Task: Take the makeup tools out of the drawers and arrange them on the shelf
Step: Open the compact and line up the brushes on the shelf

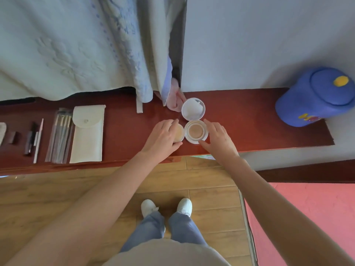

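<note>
An open white cushion compact [196,131] lies on the dark red shelf [259,120], its lid [193,109] flipped back toward the wall. My right hand [221,141] cups the compact's right rim, fingers spread. My left hand [163,140] rests over a round beige puff [178,133] just left of the compact, fingertips on it. Further left on the shelf lie a white snap pouch [87,133], a clear sleeve of brushes [60,137], a white stick [38,140] and dark pencils [30,139].
A blue lidded container [317,96] stands at the shelf's right end. A pale embroidered curtain [76,48] hangs over the shelf's back left. Wooden floor and my feet lie below the shelf edge; a pink mat [307,208] is at right.
</note>
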Tool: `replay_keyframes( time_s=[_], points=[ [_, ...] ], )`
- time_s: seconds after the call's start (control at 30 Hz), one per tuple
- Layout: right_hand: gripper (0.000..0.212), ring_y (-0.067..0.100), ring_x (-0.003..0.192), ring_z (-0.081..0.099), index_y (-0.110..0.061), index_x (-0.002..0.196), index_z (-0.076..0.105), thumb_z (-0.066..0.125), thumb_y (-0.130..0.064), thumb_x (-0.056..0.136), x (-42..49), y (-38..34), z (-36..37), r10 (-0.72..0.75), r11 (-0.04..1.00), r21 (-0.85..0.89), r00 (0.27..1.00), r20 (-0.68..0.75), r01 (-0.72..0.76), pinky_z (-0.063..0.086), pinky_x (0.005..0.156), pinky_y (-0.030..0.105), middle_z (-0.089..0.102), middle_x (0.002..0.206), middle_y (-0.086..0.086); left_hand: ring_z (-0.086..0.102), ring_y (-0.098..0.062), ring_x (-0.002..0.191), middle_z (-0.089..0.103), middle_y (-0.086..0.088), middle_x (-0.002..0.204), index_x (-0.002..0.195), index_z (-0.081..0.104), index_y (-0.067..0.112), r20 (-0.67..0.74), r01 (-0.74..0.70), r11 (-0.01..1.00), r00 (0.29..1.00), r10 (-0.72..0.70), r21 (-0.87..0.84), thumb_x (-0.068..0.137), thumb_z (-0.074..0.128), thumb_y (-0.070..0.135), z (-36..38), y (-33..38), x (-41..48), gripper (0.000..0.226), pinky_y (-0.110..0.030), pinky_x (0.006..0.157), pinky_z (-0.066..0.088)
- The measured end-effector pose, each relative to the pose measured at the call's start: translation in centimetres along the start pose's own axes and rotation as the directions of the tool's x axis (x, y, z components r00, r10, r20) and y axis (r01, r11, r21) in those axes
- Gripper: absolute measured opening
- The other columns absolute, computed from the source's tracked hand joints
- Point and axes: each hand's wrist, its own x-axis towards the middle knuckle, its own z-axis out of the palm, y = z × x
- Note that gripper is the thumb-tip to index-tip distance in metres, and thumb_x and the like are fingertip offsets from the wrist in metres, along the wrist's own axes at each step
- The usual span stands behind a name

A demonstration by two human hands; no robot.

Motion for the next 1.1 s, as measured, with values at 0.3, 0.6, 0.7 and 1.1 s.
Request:
replay_keyframes(
  time_s=[0.3, 0.6, 0.7, 1.1],
  points=[
    [0.063, 0.032, 0.099, 0.059, -0.006, 0.129, 0.052, 0.078, -0.012, 0.072, 0.7, -8.1, 5.4, -0.207, 0.972, 0.099, 0.975, -0.080, 0.214, 0.052, 0.081, 0.038, 0.058, 0.109, 0.013, 0.055, -0.032, 0.110, 0.057, -0.017, 0.122, 0.131, 0.048, -0.004, -0.042, 0.157, 0.988, 0.987, -0.157, 0.004, 0.075, 0.076, 0.030, -1.6, -7.8, -6.3, 0.071, -0.038, 0.095, 0.047],
    [0.056, 0.033, 0.106, 0.056, -0.004, 0.130, 0.051, 0.073, -0.011, 0.078, 3.0, -15.9, 8.7, -0.240, 0.959, 0.137, 0.969, -0.067, 0.247, 0.051, 0.085, 0.040, 0.057, 0.113, 0.016, 0.048, -0.029, 0.120, 0.051, -0.015, 0.130, 0.137, 0.041, 0.000, -0.030, 0.271, 0.963, 0.962, -0.270, 0.004, 0.081, 0.069, 0.033, -3.2, -14.3, -10.4, 0.070, -0.038, 0.097, 0.046],
    [0.056, 0.032, 0.108, 0.055, -0.005, 0.130, 0.051, 0.072, -0.012, 0.079, 3.4, -17.1, 9.1, -0.222, 0.965, 0.129, 0.973, -0.062, 0.228, 0.050, 0.086, 0.037, 0.056, 0.114, 0.015, 0.049, -0.030, 0.119, 0.051, -0.016, 0.129, 0.137, 0.041, -0.001, -0.014, 0.266, 0.964, 0.964, -0.266, -0.008, 0.082, 0.069, 0.033, -3.3, -15.5, -10.8, 0.071, -0.039, 0.097, 0.048],
    [0.051, 0.032, 0.110, 0.055, -0.003, 0.128, 0.051, 0.069, -0.020, 0.083, 2.8, -18.0, 9.0, -0.186, 0.977, 0.094, 0.981, -0.059, 0.191, 0.050, 0.089, 0.039, 0.056, 0.119, 0.014, 0.050, -0.029, 0.119, 0.052, -0.017, 0.127, 0.135, 0.044, -0.002, -0.059, 0.220, 0.976, 0.974, -0.219, 0.002, 0.083, 0.064, 0.040, -3.7, -16.4, -11.1, 0.069, -0.036, 0.101, 0.043]
  ],
)
